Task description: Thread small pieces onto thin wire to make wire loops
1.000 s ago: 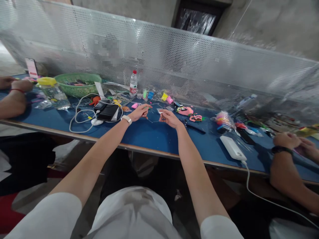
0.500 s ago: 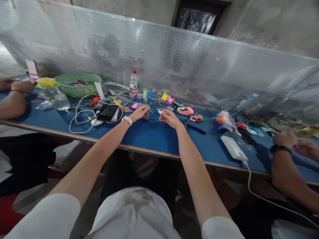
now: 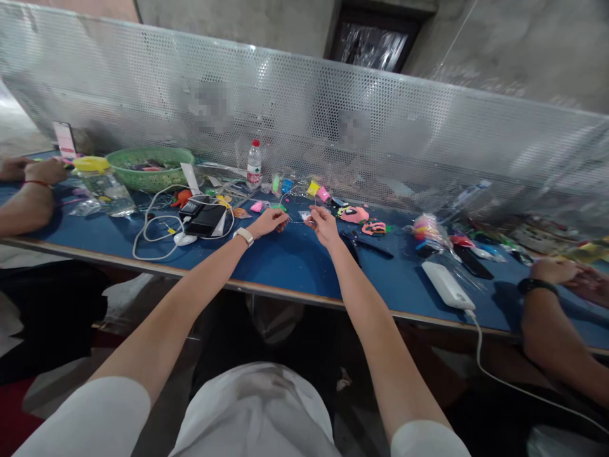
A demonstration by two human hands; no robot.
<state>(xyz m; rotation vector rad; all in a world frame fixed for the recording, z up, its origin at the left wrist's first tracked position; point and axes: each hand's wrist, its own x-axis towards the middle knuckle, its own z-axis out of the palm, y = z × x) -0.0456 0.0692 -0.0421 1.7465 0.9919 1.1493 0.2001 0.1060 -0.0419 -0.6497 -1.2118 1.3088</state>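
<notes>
My left hand (image 3: 271, 221), with a pale watch band on its wrist, is closed in a pinch on a thin wire (image 3: 296, 221). The wire spans the small gap to my right hand (image 3: 323, 223), whose fingers are also pinched on it. Part of the strand seems to loop up behind the hands, but it is too fine to follow fully. Beside my right fingertips is a small white piece (image 3: 304, 216). A pink clay packet (image 3: 257, 206) lies just beyond my left hand. Pink-and-black shaped pieces (image 3: 353, 214) rest right of my right hand.
Black pliers (image 3: 354, 244) lie right of my right forearm, near a white power bank (image 3: 447, 285). At left are a coiled white cable (image 3: 137, 235), a green basket (image 3: 150, 181) and a yellow-lidded jug (image 3: 107, 190). A water bottle (image 3: 254, 166) stands behind. Co-workers' hands flank both sides.
The wire between my hands, which sagged below them, now runs nearly straight. My left hand has dropped slightly, and the right fingers have shifted a little.
</notes>
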